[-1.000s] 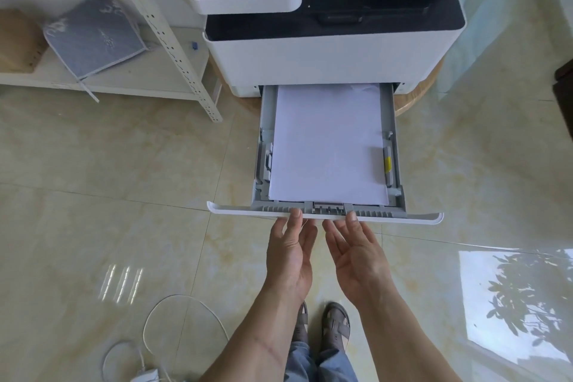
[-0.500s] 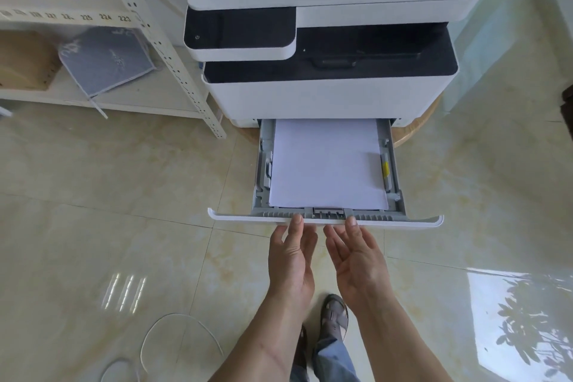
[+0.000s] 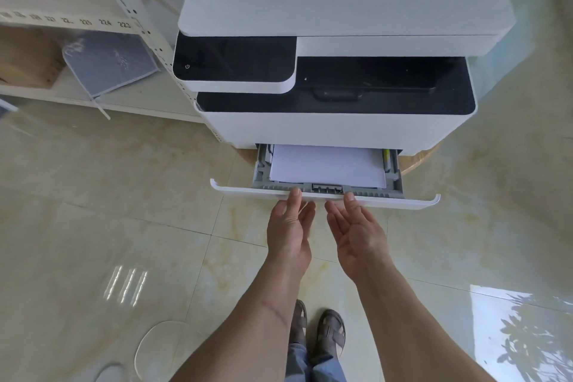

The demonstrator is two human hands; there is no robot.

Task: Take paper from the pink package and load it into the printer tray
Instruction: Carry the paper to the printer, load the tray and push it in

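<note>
Paper point(image 3: 327, 169) is seen lying flat in the printer tray point(image 3: 403, 202), just beyond the fingertips of both hands, with only its near part showing; the rest is hidden under the printer point(image 3: 338, 130). The pink package is not in view.

Going from left to right, a white slotted shelf point(image 3: 102, 102) stands well off to the left of the left hand, with a grey-blue folder point(image 3: 108, 62) leaning on it. The left hand point(image 3: 290, 232) is held open with fingers straight and nothing grasped; its fingertips point(image 3: 294, 194) are pressed against the white front lip of the tray, left of the centre latch. The right hand point(image 3: 356, 236) is likewise open, palm turned inward, empty, its fingertips touching the same lip just right of the latch. The two hands are set close together, near the middle of the tray front.

The step in hand is judged to be the closing of the tray, the loading itself appearing done. For this to go well, the push should be kept even between both hands and straight along the rails, so that the drawer is not skewed. The stack should be kept flat under the side guides. Fingers are best kept on the outer face, clear of the narrowing gap under the printer body. A firm last press is advised until the front sits flush.
</note>
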